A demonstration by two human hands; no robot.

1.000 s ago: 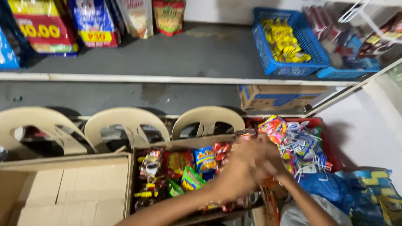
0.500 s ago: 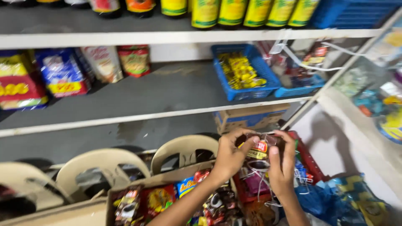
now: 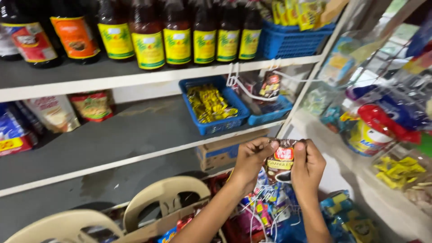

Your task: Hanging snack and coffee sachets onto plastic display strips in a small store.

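**Two hands pinching one small sachet at shelf height**

Both hands up in front of the shelving, meeting on a small dark sachet (image 3: 281, 159) with a red and yellow label. Left hand (image 3: 251, 161) grips its left edge, fingers curled tight around it; right hand (image 3: 308, 164) clamps the right edge, thumb on the front. Sachet sits upright between them, just below the edge of the lower shelf board (image 3: 135, 157).

Around it:
- Blue basket (image 3: 216, 123) of yellow packets on the lower shelf, above and left of the hands — well apart from them.
- A second blue tray (image 3: 274, 112) beside it, with a similar dark sachet hanging on white hooks (image 3: 234, 81) from the upper shelf edge.
- Row of dark bottles (image 3: 177, 33) with yellow labels on the top shelf.
- Below the hands: a pile of mixed coloured packets (image 3: 265, 211), beige plastic chairs (image 3: 162, 198) to the left.
- Cardboard box (image 3: 222, 153) just left of the left hand, behind it.
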